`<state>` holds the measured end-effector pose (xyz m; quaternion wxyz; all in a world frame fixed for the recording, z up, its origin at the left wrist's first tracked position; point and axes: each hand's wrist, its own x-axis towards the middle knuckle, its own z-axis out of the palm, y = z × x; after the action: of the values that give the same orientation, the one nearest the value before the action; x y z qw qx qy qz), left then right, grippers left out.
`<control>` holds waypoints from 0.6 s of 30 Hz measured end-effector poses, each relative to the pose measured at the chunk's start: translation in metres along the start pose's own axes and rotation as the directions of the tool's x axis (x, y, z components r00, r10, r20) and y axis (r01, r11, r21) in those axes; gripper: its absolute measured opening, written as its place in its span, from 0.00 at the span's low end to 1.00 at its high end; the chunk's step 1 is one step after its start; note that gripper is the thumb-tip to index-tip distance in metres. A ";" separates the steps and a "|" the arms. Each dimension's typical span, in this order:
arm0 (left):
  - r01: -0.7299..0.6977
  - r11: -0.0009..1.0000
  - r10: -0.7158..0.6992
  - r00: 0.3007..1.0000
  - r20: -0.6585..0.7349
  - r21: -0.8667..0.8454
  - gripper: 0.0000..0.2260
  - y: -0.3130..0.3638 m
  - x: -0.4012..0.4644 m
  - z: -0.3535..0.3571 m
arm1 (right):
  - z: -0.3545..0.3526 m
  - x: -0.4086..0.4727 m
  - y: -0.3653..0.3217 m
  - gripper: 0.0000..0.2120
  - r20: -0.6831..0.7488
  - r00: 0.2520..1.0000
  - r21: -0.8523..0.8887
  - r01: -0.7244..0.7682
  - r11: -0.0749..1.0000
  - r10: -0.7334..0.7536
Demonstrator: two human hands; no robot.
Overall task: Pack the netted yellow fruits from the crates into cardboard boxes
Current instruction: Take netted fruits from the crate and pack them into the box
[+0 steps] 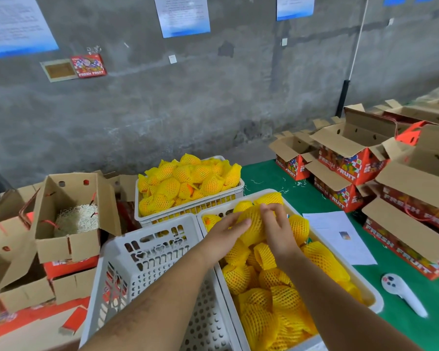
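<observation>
hands first: left hand, fingers straight and close together, lies flat against the left side of one netted yellow fruit at the top of the heap; right hand, fingers bent over the fruit's upper right side, fingertips hooked into the foam net, so the fruit sits clasped between the two hands, in the far half of the right crate. surroundings, largest to smallest: grey concrete wall with printed notices taped high up; green table cover on the right; right crate, white plastic, heaped with netted fruits; left crate, white, perforated, touching the right crate's left wall, no fruit visible in it; far crate, white, piled above its rim with netted fruits, just behind both; red-printed cardboard boxes, flaps open, stacked along the table's right edge; open box at left, flaps up, pale shredded padding inside, standing on other boxes and flattened cartons; sheet of paper on the green cover just right of the right crate; white handheld device lying near the crate's near right corner.
</observation>
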<state>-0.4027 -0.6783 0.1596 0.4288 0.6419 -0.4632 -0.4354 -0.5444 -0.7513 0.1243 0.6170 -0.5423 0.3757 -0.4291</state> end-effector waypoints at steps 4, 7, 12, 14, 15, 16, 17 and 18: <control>0.004 0.996 -0.002 1.000 0.024 -0.088 0.23 0.011 -0.003 0.003 | 0.009 0.005 -0.015 0.17 -0.026 0.997 0.070 -0.074 0.995 0.076; 0.123 0.963 -0.116 0.992 0.043 -0.238 0.26 0.016 -0.001 0.004 | 0.016 0.004 -0.026 0.15 -0.030 0.999 0.138 -0.008 0.990 0.012; 0.192 0.864 -0.162 0.981 0.102 -0.466 0.23 0.010 -0.004 0.000 | 0.022 0.009 -0.032 0.22 0.094 0.996 0.142 -0.010 0.990 -0.003; 0.167 0.863 -0.146 0.986 0.082 -0.476 0.16 0.007 -0.004 -0.004 | 0.022 0.010 -0.034 0.17 0.161 0.987 0.167 -0.040 0.985 0.013; 0.166 0.861 -0.142 0.986 0.086 -0.481 0.14 0.005 -0.003 -0.006 | 0.022 0.011 -0.036 0.16 0.188 0.982 0.183 -0.057 0.982 0.022; 0.167 0.859 -0.141 0.986 0.090 -0.484 0.13 0.004 -0.003 -0.007 | 0.024 0.014 -0.036 0.16 0.204 0.978 0.200 -0.077 0.977 0.035; 0.168 0.865 -0.148 0.986 0.079 -0.474 0.11 0.003 -0.003 -0.008 | 0.025 0.017 -0.033 0.18 0.204 0.977 0.217 -0.101 0.971 0.056; 0.164 0.877 -0.160 0.986 0.046 -0.453 0.09 0.001 -0.002 -0.007 | 0.025 0.021 -0.029 0.21 0.186 0.980 0.206 -0.116 0.972 0.077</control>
<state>-0.3969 -0.6759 0.1630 0.5274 0.5585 -0.2948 -0.5684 -0.5173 -0.7638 0.1561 0.7233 -0.4889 0.2968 -0.3870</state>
